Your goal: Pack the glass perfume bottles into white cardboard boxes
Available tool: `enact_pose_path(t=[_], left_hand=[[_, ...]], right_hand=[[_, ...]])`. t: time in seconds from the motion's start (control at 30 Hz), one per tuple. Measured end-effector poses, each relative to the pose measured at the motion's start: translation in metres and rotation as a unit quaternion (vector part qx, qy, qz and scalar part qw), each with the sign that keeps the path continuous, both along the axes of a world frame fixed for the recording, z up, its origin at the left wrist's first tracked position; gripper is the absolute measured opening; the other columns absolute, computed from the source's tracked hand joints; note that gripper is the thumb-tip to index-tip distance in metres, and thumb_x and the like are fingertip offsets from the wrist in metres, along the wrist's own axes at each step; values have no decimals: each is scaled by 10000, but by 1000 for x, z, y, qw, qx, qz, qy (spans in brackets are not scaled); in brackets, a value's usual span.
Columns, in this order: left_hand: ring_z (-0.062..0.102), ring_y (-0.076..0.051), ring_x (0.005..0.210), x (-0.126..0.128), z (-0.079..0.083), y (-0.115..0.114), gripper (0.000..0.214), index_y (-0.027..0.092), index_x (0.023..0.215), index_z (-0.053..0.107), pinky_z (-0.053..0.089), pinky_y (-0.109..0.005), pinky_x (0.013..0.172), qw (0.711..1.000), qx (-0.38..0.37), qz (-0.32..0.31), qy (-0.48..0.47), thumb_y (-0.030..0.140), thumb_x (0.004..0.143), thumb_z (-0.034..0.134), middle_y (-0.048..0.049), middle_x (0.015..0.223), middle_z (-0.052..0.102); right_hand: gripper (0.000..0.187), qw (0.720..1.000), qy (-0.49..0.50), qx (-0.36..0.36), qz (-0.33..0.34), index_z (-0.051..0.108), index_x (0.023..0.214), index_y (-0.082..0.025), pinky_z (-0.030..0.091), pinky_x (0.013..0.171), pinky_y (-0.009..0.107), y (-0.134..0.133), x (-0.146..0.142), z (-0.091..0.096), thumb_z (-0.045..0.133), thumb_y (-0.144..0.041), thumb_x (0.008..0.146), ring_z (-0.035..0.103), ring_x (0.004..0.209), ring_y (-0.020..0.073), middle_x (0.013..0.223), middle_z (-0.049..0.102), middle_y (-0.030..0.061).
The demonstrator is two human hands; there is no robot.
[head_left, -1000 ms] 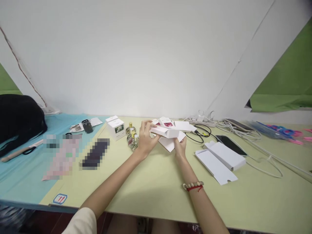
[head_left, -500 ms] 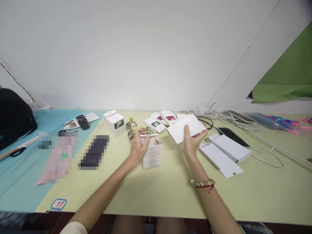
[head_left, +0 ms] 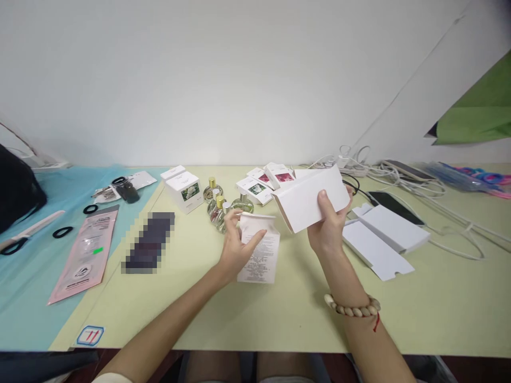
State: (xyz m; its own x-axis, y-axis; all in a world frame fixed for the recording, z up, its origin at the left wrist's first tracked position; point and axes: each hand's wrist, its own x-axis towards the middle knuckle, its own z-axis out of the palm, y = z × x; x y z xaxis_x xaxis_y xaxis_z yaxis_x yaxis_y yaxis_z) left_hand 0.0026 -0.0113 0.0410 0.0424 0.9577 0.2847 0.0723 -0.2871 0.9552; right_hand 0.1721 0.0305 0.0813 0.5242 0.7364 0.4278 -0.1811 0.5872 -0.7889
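Observation:
My left hand (head_left: 235, 246) is closed on a small white box (head_left: 262, 261) with printed text on its side; its top looks open, and the inside is hidden. My right hand (head_left: 330, 230) grips a folded piece of white cardboard (head_left: 297, 201), thumb on top and fingers underneath. Several glass perfume bottles (head_left: 217, 213) with gold and silver caps stand just beyond my left hand. Behind them to the left are white boxes (head_left: 184, 192) with a flower picture. More flower-printed boxes (head_left: 255, 189) lie past the cardboard. An opened white box (head_left: 385, 242) rests right of my right hand.
At right lie a dark phone (head_left: 395, 207), white cables (head_left: 451, 221) and a clear bag (head_left: 455, 178). On the blue sheet at left are scissors (head_left: 30, 234), a pink packet (head_left: 85, 255), a dark jar (head_left: 128, 192) and a black bag (head_left: 18, 191). A blurred dark object (head_left: 149, 244) lies nearby.
The small box in my left hand has tilted, bringing its printed side more into view. My right hand has shifted right with the cardboard, which is turned more upright. The camera view has shifted slightly.

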Motion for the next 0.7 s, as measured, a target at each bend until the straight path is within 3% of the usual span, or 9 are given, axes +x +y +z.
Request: enact_pose_path(t=[0.13,0.2,0.33,0.53,0.63,0.7], left_hand=[[578,-121,709,-2,6,0,435,255,1068,282,433,-221,540,991,-90,-98,2,411,775,563,-21,966,531],[561,-118,690,-1,6,0,297,229,979,392,411,-221,536,987,-93,-124,52,413,791,530,-11,913,545],[531,-149,832,1,2,1,182,199,799,514,386,-236,629,982,-20,-103,160,381,806,510,-15,898,558],[508,-153,799,-4,0,5,241,212,839,477,382,-251,657,980,-7,-7,200,417,753,570,1,842,532],[523,-171,875,-7,4,5,304,228,922,497,405,-280,743,981,4,-4,196,413,714,619,-7,919,546],[541,-179,887,-7,5,5,422,252,1055,497,428,-287,743,983,-8,-39,177,406,691,646,-26,988,555]], right_hand=[[609,999,-40,22,4,263,1182,-302,437,922,354,-7,-4,3,647,-312,709,496,1089,149,1212,454,25],[634,995,-88,39,-23,253,1182,-306,439,917,358,-12,-10,4,661,-289,696,512,1054,151,1192,449,34],[574,980,-180,46,-73,320,1123,-278,461,878,362,-20,-20,7,678,-266,675,545,985,170,1146,456,61],[670,978,-159,20,-130,263,1249,-286,465,878,390,-11,-15,2,650,-282,702,550,1033,194,1217,466,88],[673,980,-158,-19,-116,311,1287,-255,475,860,386,-6,-12,-6,645,-292,704,571,1011,205,1175,536,91],[596,979,-189,-41,-57,425,1244,-219,480,851,373,-6,-15,-10,650,-313,701,575,1009,217,1160,565,95]])
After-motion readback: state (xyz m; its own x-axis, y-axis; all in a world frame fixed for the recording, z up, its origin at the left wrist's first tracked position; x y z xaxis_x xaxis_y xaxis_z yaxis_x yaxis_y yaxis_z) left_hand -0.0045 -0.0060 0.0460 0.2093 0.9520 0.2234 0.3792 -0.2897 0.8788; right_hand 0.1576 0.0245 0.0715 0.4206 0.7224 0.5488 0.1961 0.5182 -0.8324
